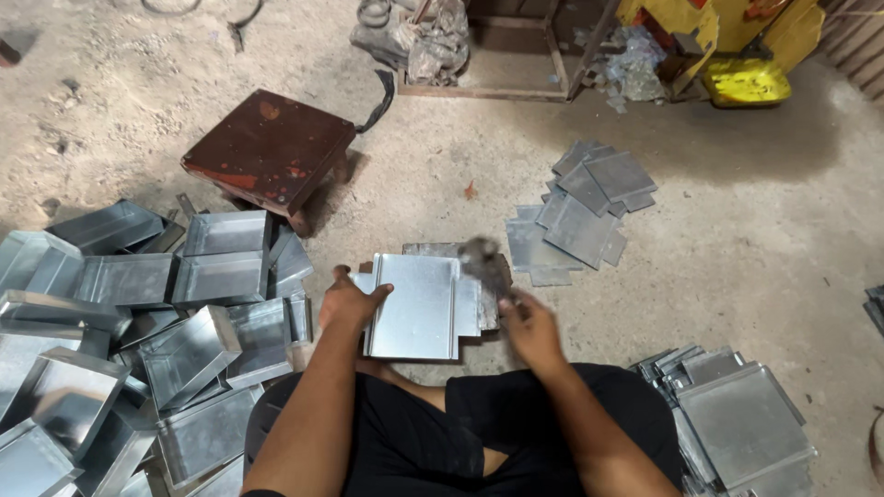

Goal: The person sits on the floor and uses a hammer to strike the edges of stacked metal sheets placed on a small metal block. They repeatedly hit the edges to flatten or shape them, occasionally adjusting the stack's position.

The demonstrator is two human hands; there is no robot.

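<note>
A flat, notched sheet-metal blank [416, 306] lies on the floor in front of my knees. My left hand [348, 300] presses on its left edge and holds it steady. My right hand [529, 324] grips the handle of a hammer [483, 264], whose blurred dark head hangs over the blank's upper right corner. Another grey sheet shows partly under the blank.
Several folded metal trays [147, 322] are heaped at the left. Flat cut sheets [582, 210] lie ahead on the right, and more blanks [737, 419] are stacked by my right leg. A low brown stool [267, 147] stands ahead left. Yellow machinery [737, 55] is at the far right.
</note>
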